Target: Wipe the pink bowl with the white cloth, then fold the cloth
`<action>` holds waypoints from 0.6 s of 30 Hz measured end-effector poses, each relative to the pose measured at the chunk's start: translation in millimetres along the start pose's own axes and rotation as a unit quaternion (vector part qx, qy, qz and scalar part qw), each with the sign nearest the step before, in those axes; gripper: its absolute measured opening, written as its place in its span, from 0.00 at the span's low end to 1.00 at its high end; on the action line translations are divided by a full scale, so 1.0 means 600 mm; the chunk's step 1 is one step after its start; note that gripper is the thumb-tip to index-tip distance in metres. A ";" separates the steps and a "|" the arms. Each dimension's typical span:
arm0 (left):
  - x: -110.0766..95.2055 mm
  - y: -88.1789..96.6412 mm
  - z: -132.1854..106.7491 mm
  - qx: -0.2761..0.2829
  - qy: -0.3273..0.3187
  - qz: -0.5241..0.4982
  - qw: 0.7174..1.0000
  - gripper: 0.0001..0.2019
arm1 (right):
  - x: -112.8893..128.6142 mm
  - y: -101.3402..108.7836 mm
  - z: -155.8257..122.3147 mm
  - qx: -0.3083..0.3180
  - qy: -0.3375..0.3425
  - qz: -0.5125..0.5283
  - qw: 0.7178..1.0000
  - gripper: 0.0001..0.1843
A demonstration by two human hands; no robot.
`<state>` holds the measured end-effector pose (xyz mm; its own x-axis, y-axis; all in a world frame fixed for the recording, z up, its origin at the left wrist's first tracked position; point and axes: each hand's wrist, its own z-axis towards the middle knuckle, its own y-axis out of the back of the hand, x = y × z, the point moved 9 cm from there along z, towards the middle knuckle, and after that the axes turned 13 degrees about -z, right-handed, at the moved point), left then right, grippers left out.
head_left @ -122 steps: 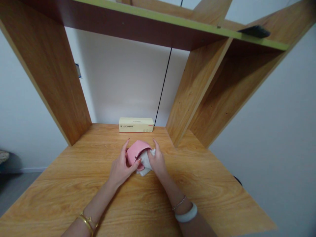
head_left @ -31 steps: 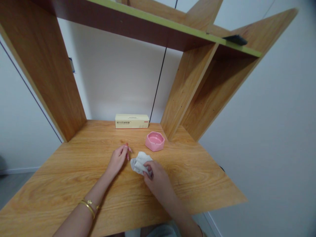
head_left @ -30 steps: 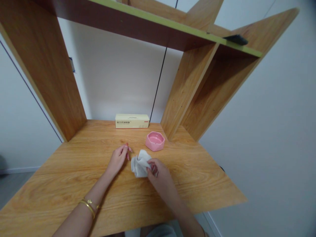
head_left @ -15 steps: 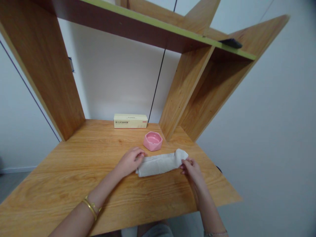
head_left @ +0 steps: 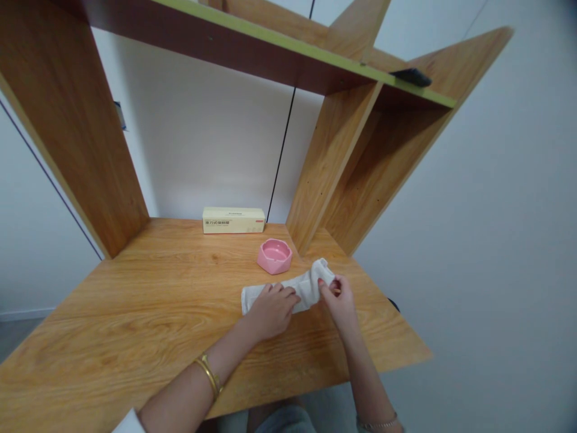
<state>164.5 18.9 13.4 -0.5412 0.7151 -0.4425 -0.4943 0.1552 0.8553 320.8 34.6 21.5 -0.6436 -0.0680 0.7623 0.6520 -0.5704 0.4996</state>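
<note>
A white cloth [head_left: 307, 290], folded into a long strip, lies on the wooden desk in front of me. My right hand [head_left: 337, 296] pinches its right end, which is raised and bent upward. Across the middle of the strip rests my left hand [head_left: 273, 310], palm down with the fingers lying over the cloth. The cloth's left end sticks out beyond that hand. Just behind the cloth stands a pink faceted ashtray [head_left: 274, 256], apart from both hands.
A cream-coloured long box [head_left: 233, 221] stands at the back of the desk [head_left: 135, 313] against the wall. Wooden panels rise at the left and right, carrying a shelf [head_left: 270, 63] overhead. A dark flat object [head_left: 412, 77] lies on the shelf's right part.
My left hand has moved right, from the cloth's left end onto its middle. My right hand has lifted and bent the right end upward and slightly left. The view has shifted a little.
</note>
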 end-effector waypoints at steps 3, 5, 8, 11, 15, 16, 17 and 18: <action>0.042 0.049 -0.007 -0.050 0.055 -0.037 0.997 0.16 | 0.068 -0.022 -0.019 0.018 0.090 -0.069 0.993 0.08; 0.082 0.088 -0.022 -0.100 0.104 -0.062 0.988 0.17 | 0.112 -0.049 -0.041 0.041 0.154 -0.120 0.980 0.06; 0.142 0.135 -0.056 -0.167 0.159 -0.089 0.969 0.14 | 0.158 -0.107 -0.086 0.107 0.229 -0.189 0.949 0.06; 0.184 0.158 -0.089 -0.207 0.183 -0.111 0.955 0.11 | 0.178 -0.158 -0.133 0.195 0.280 -0.248 0.907 0.06; 0.216 0.161 -0.118 -0.242 0.203 -0.134 0.939 0.09 | 0.180 -0.167 -0.162 0.272 0.306 -0.273 0.870 0.14; 0.220 0.159 -0.121 -0.246 0.206 -0.140 0.937 0.09 | 0.179 -0.161 -0.164 0.280 0.312 -0.275 0.865 0.17; 0.223 0.156 -0.122 -0.248 0.207 -0.149 0.935 0.09 | 0.178 -0.155 -0.165 0.285 0.318 -0.280 0.860 0.18; 0.225 0.154 -0.123 -0.248 0.207 -0.157 0.933 0.09 | 0.175 -0.149 -0.165 0.289 0.323 -0.290 0.853 0.18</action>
<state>-4.3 79.5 12.8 -0.4817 0.3465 -0.8049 -0.8717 -0.0952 0.4807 154.9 -2.5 16.1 -0.8902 -0.4549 0.0252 0.1168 -0.1744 0.9777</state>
